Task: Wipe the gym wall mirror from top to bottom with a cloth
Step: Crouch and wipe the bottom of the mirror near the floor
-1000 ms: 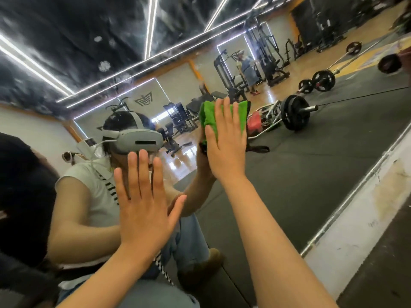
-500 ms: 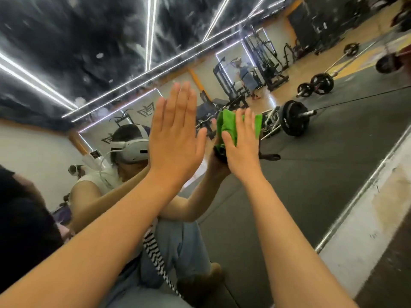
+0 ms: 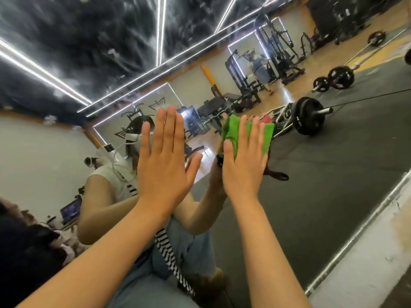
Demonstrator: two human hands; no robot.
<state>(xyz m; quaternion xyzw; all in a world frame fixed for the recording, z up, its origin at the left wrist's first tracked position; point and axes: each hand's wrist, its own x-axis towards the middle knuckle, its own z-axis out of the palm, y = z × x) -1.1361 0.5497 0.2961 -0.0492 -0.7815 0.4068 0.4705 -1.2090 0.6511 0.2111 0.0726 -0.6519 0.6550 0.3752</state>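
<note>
head view: right hand point(image 3: 244, 165) is flat, fingers straight and slightly apart, pressing a green cloth point(image 3: 231, 127) against the wall mirror point(image 3: 333, 185). left hand point(image 3: 164, 165) is also flat, fingers straight and close together with the thumb out. it seems to lean on the glass just beside the right hand, though the contact itself is hidden behind the palm.

a second ago the left hand was lower and off to the left, with its fingers fanned. it has since come up level with the right one. against the reflected barbell plate point(image 3: 308, 115), the cloth looks to have slid slightly downward. i read this as the left hand bracing while the right keeps working a downward stroke. both hands sit around mid-height of the glass in view, so the lower stretch down to the metal edge strip point(image 3: 355, 238) probably remains to be wiped.

the cloth is bright green and nappy, bunched into a thick pad rather than spread out. it pokes out past the fingertips and on both sides of the fingers, and its lower part is hidden under the palm. the mirror shows pale flecks and streaks in its upper part, over the dark reflected ceiling. whether these are on the glass or on the ceiling i cannot tell.
</note>
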